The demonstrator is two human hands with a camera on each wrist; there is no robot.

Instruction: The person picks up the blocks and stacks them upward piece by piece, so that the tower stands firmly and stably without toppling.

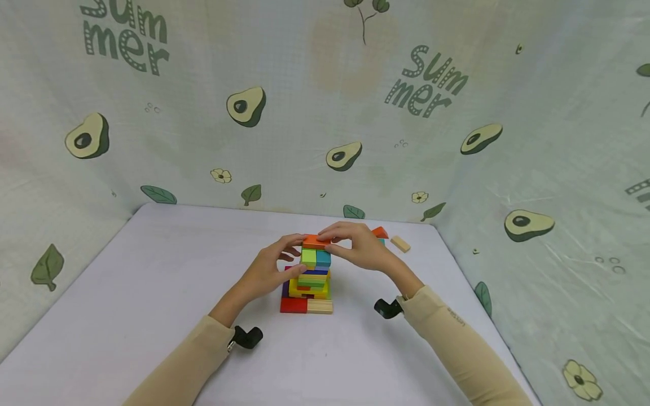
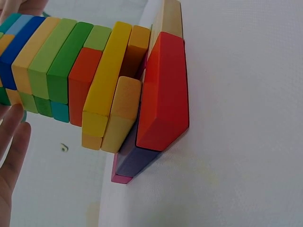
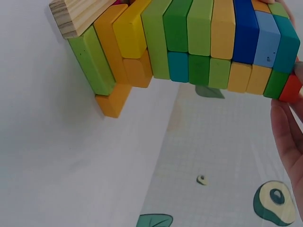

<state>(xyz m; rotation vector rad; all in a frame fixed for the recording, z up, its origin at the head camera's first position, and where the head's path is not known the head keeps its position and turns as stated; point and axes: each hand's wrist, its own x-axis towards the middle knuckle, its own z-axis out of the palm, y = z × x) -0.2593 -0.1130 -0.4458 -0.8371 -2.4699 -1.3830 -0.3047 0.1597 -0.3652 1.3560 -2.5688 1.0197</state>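
A tower of coloured wooden blocks point(image 1: 313, 281) stands on the white table, with an orange-red block point(image 1: 316, 242) lying across its top. My right hand point(image 1: 361, 246) has its thumb and fingers at the right end of that top block, pinching it. On the other side, my left hand point(image 1: 269, 269) touches the tower near its top; the thumb rests against the upper layers and the fingertips reach the top block's left end. In the left wrist view, a red block point(image 2: 165, 90) lies at the tower's base. A light green block point(image 3: 92, 61) forms part of the base in the right wrist view.
Behind my right hand lie an orange block point(image 1: 380, 232) and a plain wooden block point(image 1: 400, 243). A printed cloth point(image 1: 294, 101) with avocados hangs behind the table point(image 1: 152, 293). Black wrist devices point(image 1: 247, 337) stick out near both sleeves.
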